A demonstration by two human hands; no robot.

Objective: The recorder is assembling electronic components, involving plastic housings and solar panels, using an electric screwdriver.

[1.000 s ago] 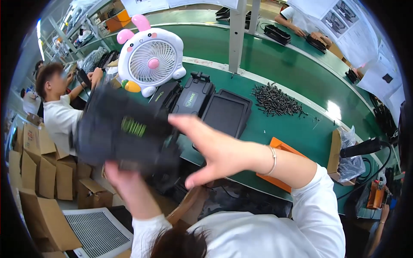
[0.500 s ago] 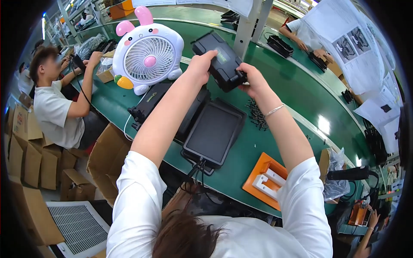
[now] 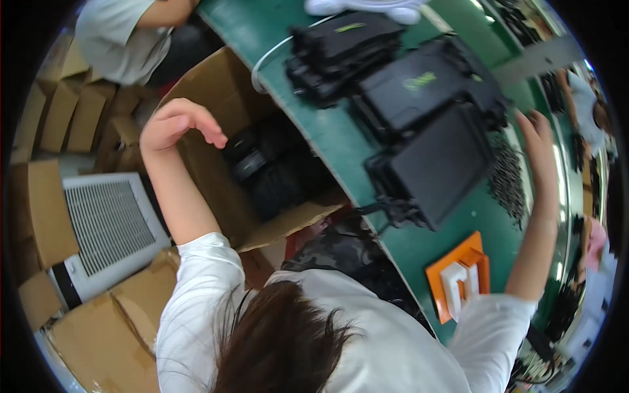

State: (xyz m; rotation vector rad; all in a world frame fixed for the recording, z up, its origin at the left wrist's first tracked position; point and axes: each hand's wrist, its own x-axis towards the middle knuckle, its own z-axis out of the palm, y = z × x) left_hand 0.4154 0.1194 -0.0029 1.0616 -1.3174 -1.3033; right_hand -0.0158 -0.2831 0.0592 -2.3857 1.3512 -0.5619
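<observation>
Cut off at the top edge: the white fan point(image 3: 363, 5), reduced to a strip of base, and a seated co-worker point(image 3: 124, 39), head out of frame. Slightly blurred: the right hand point(image 3: 538, 144), near the far end of the black cases, with fingers a little apart and nothing seen between them; cannot tell whether touching a case. Left hand point(image 3: 173, 128) over the edge of the open cardboard box point(image 3: 209, 75), empty, fingers curled and close together.

Unlike half a second ago, no black case lifted between both hands; hands now well apart, view swung leftward. On the surface point(image 3: 419, 245): a green-marked black case point(image 3: 413, 92), overlapped by a panelled black case point(image 3: 445, 170), with a narrower black case point(image 3: 347, 49) beside; near them, a heap of dark screws point(image 3: 508, 180).

Inside the box: dark items point(image 3: 275, 173), too dim to tell apart. In the orange tray point(image 3: 475, 243): a white piece point(image 3: 452, 288).
</observation>
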